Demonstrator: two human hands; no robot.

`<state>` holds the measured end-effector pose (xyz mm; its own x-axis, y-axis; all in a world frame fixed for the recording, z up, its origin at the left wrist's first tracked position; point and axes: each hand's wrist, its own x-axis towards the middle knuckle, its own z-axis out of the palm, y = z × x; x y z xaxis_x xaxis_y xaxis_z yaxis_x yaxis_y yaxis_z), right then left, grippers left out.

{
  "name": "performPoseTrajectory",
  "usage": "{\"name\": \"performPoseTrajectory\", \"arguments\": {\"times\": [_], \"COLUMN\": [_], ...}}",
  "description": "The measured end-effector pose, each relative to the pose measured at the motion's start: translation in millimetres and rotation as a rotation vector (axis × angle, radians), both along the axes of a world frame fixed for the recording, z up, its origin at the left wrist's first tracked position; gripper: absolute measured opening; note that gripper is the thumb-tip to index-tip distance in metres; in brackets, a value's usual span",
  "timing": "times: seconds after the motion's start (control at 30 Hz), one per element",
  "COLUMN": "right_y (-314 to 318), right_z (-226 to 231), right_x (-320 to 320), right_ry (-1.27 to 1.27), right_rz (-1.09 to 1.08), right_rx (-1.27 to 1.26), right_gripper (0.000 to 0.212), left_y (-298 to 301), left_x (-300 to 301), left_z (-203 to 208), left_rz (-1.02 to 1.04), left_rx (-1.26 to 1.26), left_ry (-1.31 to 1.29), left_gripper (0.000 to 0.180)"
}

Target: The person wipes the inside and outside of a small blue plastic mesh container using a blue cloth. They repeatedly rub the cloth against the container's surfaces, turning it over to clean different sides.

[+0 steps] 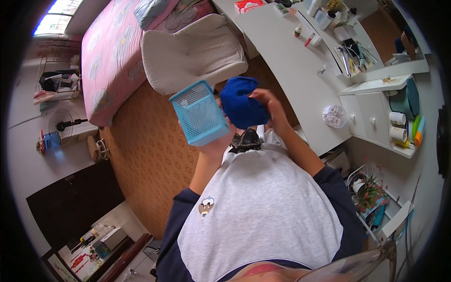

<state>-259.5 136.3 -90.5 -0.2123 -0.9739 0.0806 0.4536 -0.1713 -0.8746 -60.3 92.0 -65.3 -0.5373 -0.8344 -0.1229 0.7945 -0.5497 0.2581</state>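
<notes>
The room has a brown patterned floor [145,160], with a bed [110,61] under a pink floral cover at the upper left. A white desk [300,70] extends along the right; a clear round container [334,116] of small whitish pieces stands near its edge. A white quilted chair [195,54] is positioned between bed and desk.

The light-blue mesh basket [199,115] is located in front of the person's torso, raised above the floor and tilted. The left hand [224,140] grips it at the lower right; most of the fingers are hidden behind it. The blue cloth [240,104] is bunched directly to the right of the basket. The right hand [274,105] grips the cloth at its right side, fingers bent over the fabric. A black lace-edged item [246,141] is situated below the cloth, near the person's waist.
</notes>
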Motion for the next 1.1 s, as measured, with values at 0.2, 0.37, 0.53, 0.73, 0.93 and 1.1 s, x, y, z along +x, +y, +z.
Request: {"name": "performPoseTrajectory", "arguments": {"times": [0.2,0.37,0.53,0.73,0.93,1.1], "right_y": [16,12,14,10,-2,11], "right_z": [37,52,103,93,101,103], "right_x": [-1,-17,-6,35,43,42], "right_ry": [0.503,0.525,-0.274,0.825,0.547,0.825], "right_rz": [0.198,-0.182,0.22,-0.051,-0.52,-0.196], "right_rx": [0.213,-0.241,-0.192,-0.399,-0.211,-0.557], "right_gripper": [0.032,0.027,0.037,0.031,0.043,0.042], "left_y": [-16,-15,-6,8,24,17], "left_x": [-6,0,-3,-24,-31,-21], "left_z": [49,27,27,46,70,64], "left_rz": [0.178,0.328,0.31,0.093,0.02,-0.012], "left_rx": [-0.109,0.054,0.068,0.172,0.124,0.052], "left_ry": [-0.095,-0.558,-0.526,-0.345,-0.185,-0.398], "left_gripper": [0.056,0.055,0.056,0.069,0.066,0.074]}}
